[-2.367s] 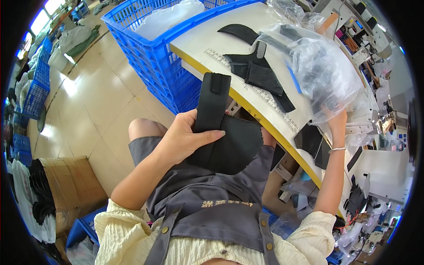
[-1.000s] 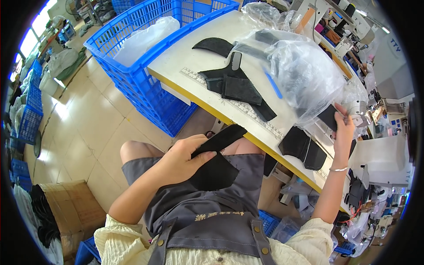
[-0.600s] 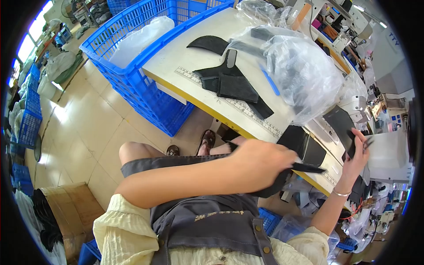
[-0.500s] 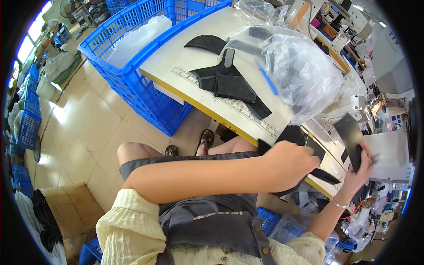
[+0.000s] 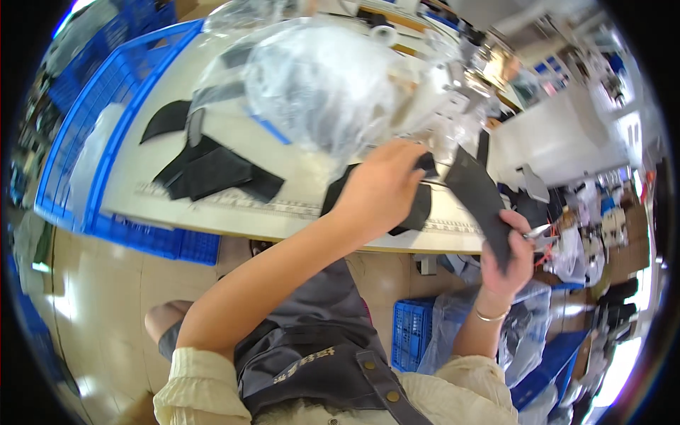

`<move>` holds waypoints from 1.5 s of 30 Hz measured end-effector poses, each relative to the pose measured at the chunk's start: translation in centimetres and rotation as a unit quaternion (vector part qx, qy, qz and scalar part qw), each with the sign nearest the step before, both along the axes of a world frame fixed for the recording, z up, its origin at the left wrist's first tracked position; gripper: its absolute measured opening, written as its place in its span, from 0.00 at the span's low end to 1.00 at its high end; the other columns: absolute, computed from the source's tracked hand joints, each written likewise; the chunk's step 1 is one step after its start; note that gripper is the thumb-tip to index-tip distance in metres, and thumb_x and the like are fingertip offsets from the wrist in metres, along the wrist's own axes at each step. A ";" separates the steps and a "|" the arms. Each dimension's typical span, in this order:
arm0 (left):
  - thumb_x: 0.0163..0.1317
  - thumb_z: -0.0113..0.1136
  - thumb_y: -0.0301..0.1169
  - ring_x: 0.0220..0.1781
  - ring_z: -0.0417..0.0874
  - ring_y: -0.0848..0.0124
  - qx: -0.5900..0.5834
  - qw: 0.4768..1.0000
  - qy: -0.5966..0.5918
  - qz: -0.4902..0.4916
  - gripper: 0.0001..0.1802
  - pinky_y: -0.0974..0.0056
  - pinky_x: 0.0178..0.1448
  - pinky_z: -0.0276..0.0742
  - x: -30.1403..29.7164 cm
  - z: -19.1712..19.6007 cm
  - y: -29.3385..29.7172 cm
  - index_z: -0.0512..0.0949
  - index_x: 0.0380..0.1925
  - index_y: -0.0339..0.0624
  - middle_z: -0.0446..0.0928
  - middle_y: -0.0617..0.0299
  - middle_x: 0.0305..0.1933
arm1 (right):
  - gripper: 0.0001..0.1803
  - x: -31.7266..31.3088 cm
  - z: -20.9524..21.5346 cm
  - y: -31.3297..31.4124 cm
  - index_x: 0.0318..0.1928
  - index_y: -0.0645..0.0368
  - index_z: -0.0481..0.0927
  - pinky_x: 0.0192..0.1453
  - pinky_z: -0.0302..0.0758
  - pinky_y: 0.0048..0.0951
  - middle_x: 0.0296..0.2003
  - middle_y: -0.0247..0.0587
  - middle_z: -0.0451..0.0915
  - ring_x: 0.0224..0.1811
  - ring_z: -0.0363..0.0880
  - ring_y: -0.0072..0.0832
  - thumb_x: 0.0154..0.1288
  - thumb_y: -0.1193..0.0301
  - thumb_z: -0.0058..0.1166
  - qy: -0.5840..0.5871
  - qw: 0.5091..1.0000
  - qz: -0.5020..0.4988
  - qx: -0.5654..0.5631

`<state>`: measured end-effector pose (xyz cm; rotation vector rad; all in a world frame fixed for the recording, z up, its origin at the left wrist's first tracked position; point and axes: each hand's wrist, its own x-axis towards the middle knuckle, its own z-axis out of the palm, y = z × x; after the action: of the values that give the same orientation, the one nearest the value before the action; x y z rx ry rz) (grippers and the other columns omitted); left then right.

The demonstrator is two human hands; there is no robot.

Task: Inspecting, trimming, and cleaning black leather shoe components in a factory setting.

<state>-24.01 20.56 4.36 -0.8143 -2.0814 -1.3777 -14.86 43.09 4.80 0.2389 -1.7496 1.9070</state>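
Note:
My right hand (image 5: 511, 255) grips a long, flat black panel (image 5: 476, 191) by its lower end, holding it tilted above the table's right part. A shiny pointed metal tool (image 5: 540, 232) shows beside these fingers; whether I hold it too is unclear. My left hand (image 5: 386, 185) is closed over the table, its fingertips against a small dark piece (image 5: 426, 164) that they partly hide. Under and beside this hand lie black cut pieces (image 5: 419, 207). Farther left, several flat black pieces (image 5: 212, 172) overlap on the white table (image 5: 297, 221), and a curved black one (image 5: 167, 120) lies behind them.
A large clear plastic bag (image 5: 319, 78) covers the table's middle back, with a blue pen-like stick (image 5: 269, 128) before it. A blue crate (image 5: 106, 152) stands at the left table end; another blue crate (image 5: 412, 333) sits below the front edge. Blurred machine parts (image 5: 443, 95) stand behind.
My view has swung right. My left hand has moved from the table's front edge to over the black pieces. The right hand still holds the panel, now nearer the left hand.

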 end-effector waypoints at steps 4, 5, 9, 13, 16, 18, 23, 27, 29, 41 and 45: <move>0.60 0.55 0.25 0.40 0.79 0.64 0.338 0.732 -0.506 -0.306 0.16 0.65 0.46 0.74 2.8 2.5 -3.2 0.70 0.47 0.28 0.77 0.52 0.39 | 0.11 0.9 2.3 -4.1 0.36 0.68 0.79 0.30 0.66 0.18 0.30 0.42 0.79 0.26 0.72 0.18 0.52 0.83 0.46 0.050 0.978 -0.079 0.184; 0.60 0.55 0.25 0.40 0.79 0.64 0.334 0.732 -0.508 -0.306 0.16 0.65 0.46 0.74 3.5 2.5 -3.3 0.70 0.47 0.28 0.77 0.52 0.39 | 0.11 1.2 2.4 -4.3 0.35 0.68 0.80 0.25 0.63 0.16 0.28 0.41 0.79 0.21 0.70 0.15 0.52 0.83 0.47 0.038 0.975 -0.060 0.213; 0.60 0.51 0.19 0.39 0.79 0.74 0.286 0.839 -0.391 -0.247 0.13 0.71 0.45 0.76 6.0 2.7 -4.1 0.69 0.46 0.28 0.76 0.57 0.36 | 0.16 1.4 1.8 -5.7 0.42 0.70 0.77 0.19 0.54 0.14 0.18 0.31 0.73 0.15 0.60 0.10 0.50 0.85 0.47 0.032 0.977 -0.023 0.210; 0.60 0.52 0.20 0.37 0.80 0.74 0.294 0.840 -0.409 -0.202 0.12 0.71 0.43 0.77 6.9 2.1 -5.9 0.70 0.45 0.28 0.77 0.56 0.36 | 0.22 1.9 1.2 -7.0 0.50 0.72 0.72 0.20 0.49 0.15 0.15 0.27 0.66 0.15 0.53 0.09 0.50 0.85 0.47 -0.002 0.981 0.018 0.191; 0.60 0.52 0.20 0.36 0.80 0.73 0.280 0.841 -0.426 -0.179 0.11 0.71 0.42 0.77 7.5 2.0 -6.9 0.70 0.43 0.29 0.77 0.56 0.35 | 0.23 1.8 1.6 -8.3 0.53 0.73 0.68 0.20 0.49 0.14 0.15 0.25 0.63 0.15 0.53 0.09 0.52 0.85 0.46 0.003 0.987 0.033 0.159; 0.60 0.52 0.20 0.36 0.80 0.73 0.266 0.843 -0.434 -0.171 0.11 0.71 0.42 0.77 8.2 1.8 -7.6 0.71 0.43 0.28 0.77 0.56 0.35 | 0.22 1.9 1.8 -8.5 0.52 0.72 0.68 0.20 0.51 0.13 0.18 0.27 0.67 0.15 0.56 0.09 0.54 0.85 0.46 -0.058 0.987 0.043 0.143; 0.60 0.53 0.22 0.33 0.81 0.72 0.153 0.892 -0.410 -0.116 0.07 0.71 0.38 0.76 9.9 -0.1 -10.5 0.73 0.38 0.31 0.78 0.56 0.34 | 0.15 0.8 1.8 -8.4 0.48 0.71 0.72 0.41 0.70 0.17 0.39 0.43 0.78 0.35 0.75 0.19 0.59 0.80 0.49 -0.113 0.982 0.089 0.122; 0.55 0.57 0.25 0.43 0.78 0.65 -0.101 0.962 -0.090 0.236 0.10 0.67 0.45 0.73 7.6 -1.5 -16.7 0.76 0.38 0.37 0.77 0.55 0.41 | 0.14 0.2 1.1 -8.3 0.47 0.71 0.73 0.45 0.70 0.18 0.37 0.39 0.79 0.38 0.74 0.19 0.61 0.77 0.50 -0.156 0.972 0.103 0.143; 0.53 0.60 0.34 0.58 0.68 0.56 -0.208 0.919 -0.069 0.328 0.22 0.57 0.61 0.61 6.5 -1.1 -19.2 0.72 0.48 0.39 0.69 0.51 0.55 | 0.14 0.0 1.2 -8.9 0.47 0.71 0.74 0.44 0.69 0.18 0.37 0.39 0.79 0.38 0.74 0.18 0.61 0.77 0.50 -0.175 0.967 0.115 0.145; 0.52 0.59 0.48 0.62 0.63 0.52 -0.364 0.866 -0.124 0.319 0.34 0.49 0.65 0.55 4.5 -2.8 -24.1 0.66 0.56 0.41 0.66 0.48 0.59 | 0.12 -0.9 1.8 -10.9 0.45 0.67 0.72 0.28 0.68 0.14 0.31 0.35 0.78 0.29 0.75 0.17 0.62 0.74 0.50 -0.211 0.950 0.135 0.189; 0.54 0.60 0.41 0.54 0.72 0.54 -0.232 0.920 -0.019 0.316 0.25 0.56 0.59 0.64 6.4 -1.3 -20.8 0.72 0.49 0.37 0.72 0.49 0.52 | 0.09 0.1 0.9 -12.5 0.39 0.63 0.66 0.12 0.59 0.15 0.24 0.36 0.75 0.17 0.76 0.23 0.62 0.73 0.49 -0.248 0.954 0.158 0.051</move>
<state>-17.57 -0.23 3.10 -0.2199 -2.4342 -0.5652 -14.75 30.54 5.71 0.0803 -2.2543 2.2489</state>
